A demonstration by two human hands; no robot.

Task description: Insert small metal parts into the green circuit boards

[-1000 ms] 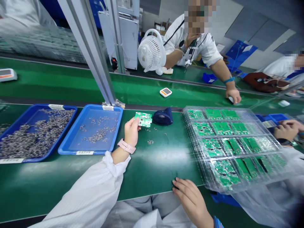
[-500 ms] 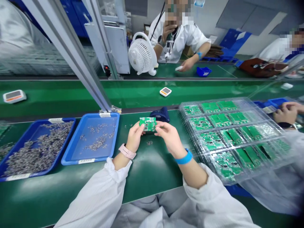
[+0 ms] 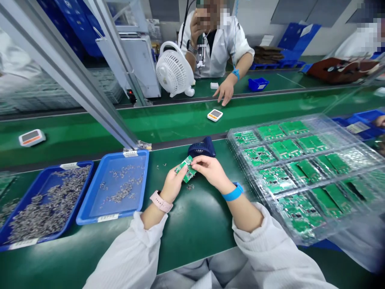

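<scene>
A small green circuit board [image 3: 187, 169] is held tilted between both my hands above the green bench. My left hand [image 3: 173, 184] grips its left edge, fingers closed. My right hand [image 3: 210, 170] pinches its upper right edge. A dark blue round fan-like part [image 3: 201, 148] lies just behind the board. A few tiny metal pieces [image 3: 190, 186] lie on the bench under my hands.
Two blue trays hold small metal parts, one nearly full [image 3: 39, 200], one sparse [image 3: 118, 185]. Stacked clear trays of green boards [image 3: 303, 168] sit at right. White-and-orange devices [image 3: 214, 115] ride the conveyor. A co-worker's hand [image 3: 224, 90] and a white fan [image 3: 174, 70] are across the belt.
My right hand came up from the bench edge and took hold of the board. Both hands then tilted the board and drew it slightly nearer.
</scene>
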